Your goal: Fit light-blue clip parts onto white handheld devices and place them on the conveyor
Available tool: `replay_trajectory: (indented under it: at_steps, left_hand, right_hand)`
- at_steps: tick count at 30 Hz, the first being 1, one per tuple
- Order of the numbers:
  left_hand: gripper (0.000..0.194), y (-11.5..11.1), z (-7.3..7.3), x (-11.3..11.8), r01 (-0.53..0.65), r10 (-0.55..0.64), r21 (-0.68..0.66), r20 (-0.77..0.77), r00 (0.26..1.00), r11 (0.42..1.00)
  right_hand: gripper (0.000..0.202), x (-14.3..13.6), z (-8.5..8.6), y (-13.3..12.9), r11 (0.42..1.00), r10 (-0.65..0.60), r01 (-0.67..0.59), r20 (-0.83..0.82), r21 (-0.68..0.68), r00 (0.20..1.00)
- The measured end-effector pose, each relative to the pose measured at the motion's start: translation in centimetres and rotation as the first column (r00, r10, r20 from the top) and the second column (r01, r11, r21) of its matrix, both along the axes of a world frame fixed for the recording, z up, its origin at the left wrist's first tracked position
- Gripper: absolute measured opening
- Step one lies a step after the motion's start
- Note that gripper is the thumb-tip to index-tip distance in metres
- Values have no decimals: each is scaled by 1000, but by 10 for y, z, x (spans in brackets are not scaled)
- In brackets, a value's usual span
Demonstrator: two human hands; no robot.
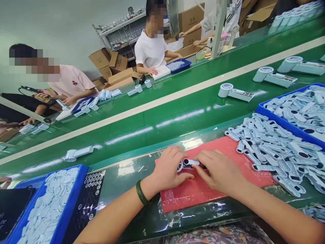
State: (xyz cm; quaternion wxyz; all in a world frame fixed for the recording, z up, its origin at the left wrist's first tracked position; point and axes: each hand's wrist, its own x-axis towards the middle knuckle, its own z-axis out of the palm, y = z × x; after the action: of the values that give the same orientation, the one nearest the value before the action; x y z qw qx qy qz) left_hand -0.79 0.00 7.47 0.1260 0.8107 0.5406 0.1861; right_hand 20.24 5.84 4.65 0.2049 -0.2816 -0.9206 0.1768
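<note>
Over a red mat (177,200), my left hand (169,167) is closed round a light blue and white device, whose ring-shaped end shows by its fingers. My right hand (215,169) pinches a small pale oval cover (191,162) with a dark round spot, lying along the device's handle. Both hands are nearly touching. Most of the device is hidden by my fingers. A heap of similar pale covers (276,149) lies on the right part of the mat and beyond it.
Blue trays of pale parts stand at left (82,173) and right (261,107). A black sheet of round stickers (88,196) lies beside the left tray. Devices (78,153) rest on the green conveyor (127,135). People work across it.
</note>
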Motion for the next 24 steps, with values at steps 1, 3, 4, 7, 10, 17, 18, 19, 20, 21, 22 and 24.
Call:
replay_trajectory:
  at_steps: [1,3,4,7,10,17,18,19,20,21,22,24]
  left_hand:
    - [48,-2,0,-1,18,-19,23,50,999,1000]
    - [36,-5,0,-1,35,-39,45,95,995,998]
    - [29,-6,-1,0,33,-38,48,100,994,998]
    - [16,-6,-2,2,-2,-2,35,112,994,999]
    - [13,-5,-2,4,-37,36,8,135,990,999]
    - [8,-3,4,7,-55,64,-63,154,986,996]
    - [8,-4,4,7,-46,54,-59,149,987,997]
    - [7,-6,4,8,-31,38,-47,143,989,998]
    - [6,-9,4,9,-16,19,-26,136,991,1000]
    - [5,-14,3,11,-4,4,-2,127,992,1000]
    - [5,-19,2,13,-2,0,16,114,993,1000]
    - [12,-29,1,19,-20,18,24,77,997,1000]
  right_hand:
    - [17,-1,0,0,1000,13,-13,8,-20,1000]
    - [16,-2,2,0,998,36,-35,17,-51,999]
    - [15,-1,3,1,997,43,-42,21,-59,999]
    - [16,3,5,2,996,48,-46,26,-71,999]
    - [17,4,3,2,996,20,-23,-35,-85,999]
    - [14,-1,-18,-1,933,-128,16,-289,-359,949]
    - [13,0,-20,-1,907,-129,-9,-299,-421,946]
    - [12,2,-20,0,878,-121,-37,-296,-478,947]
    - [12,5,-19,0,851,-104,-59,-278,-522,955]
    - [18,8,-18,0,833,-80,-70,-245,-550,966]
    - [28,11,-15,0,824,-48,-75,-203,-561,978]
    - [45,15,-11,-1,837,27,-87,-117,-539,993]
